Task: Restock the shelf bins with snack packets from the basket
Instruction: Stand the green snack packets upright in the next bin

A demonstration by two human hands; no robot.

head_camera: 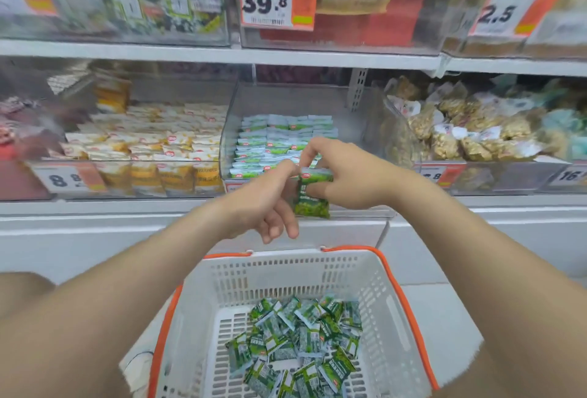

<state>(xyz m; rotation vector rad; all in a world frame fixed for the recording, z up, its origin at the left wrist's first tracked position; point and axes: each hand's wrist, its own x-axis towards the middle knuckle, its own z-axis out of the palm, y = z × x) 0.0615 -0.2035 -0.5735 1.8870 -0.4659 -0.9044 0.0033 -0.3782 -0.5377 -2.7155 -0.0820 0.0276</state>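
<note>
Green snack packets (313,199): right hand (352,178) grips them, left hand (266,200) forefinger on top
Advice: lay flat along bin (230,130) rows

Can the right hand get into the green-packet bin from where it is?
Probably yes. The right hand, gripping a green packet, is right before the green-packet bin, whose open top looks unobstructed. The left hand sits beside, not between.
</note>
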